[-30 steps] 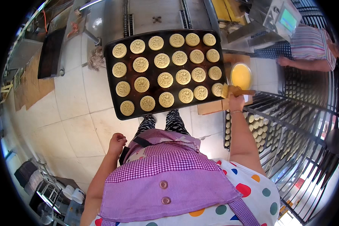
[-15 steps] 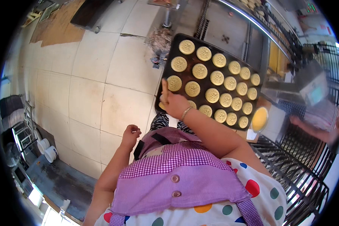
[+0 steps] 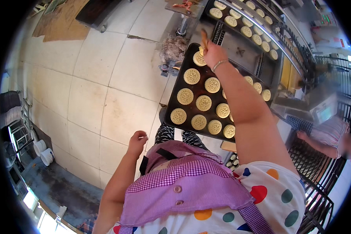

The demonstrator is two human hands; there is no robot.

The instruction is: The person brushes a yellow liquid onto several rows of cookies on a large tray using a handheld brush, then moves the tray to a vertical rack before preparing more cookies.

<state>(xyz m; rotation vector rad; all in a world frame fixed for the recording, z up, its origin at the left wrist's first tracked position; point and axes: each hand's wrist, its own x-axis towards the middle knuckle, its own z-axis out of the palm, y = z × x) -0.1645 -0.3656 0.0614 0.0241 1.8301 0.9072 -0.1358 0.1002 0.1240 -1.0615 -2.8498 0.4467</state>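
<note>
My right hand [image 3: 215, 55] is closed around a pastry brush [image 3: 204, 36] with a light wooden handle. The brush's bristle end touches, or hangs just above, a round cake [image 3: 199, 59] at the far left corner of a dark baking tray [image 3: 193, 94]. Rows of pale yellow cakes with patterned tops and scalloped edges sit on the tray, such as the near corner cake [image 3: 178, 116]. My right forearm hides part of the tray's right half. Away from the tray, over the floor, my left hand [image 3: 137, 141] is held with its fingers curled, and nothing shows in it.
Beyond the tray, a second tray of similar cakes [image 3: 246, 31] lies behind a metal rail. Conveyor-like chains [image 3: 219, 34] run beside a metal bed. A co-worker's arm [image 3: 318, 143] shows at the right, near a black metal rack [image 3: 316, 199]. White tubs [image 3: 47, 156] stand far left.
My right hand has moved with the brush from the tray's near left side to its far left corner. The bowl of yellow liquid is now out of sight. My left hand has barely moved.
</note>
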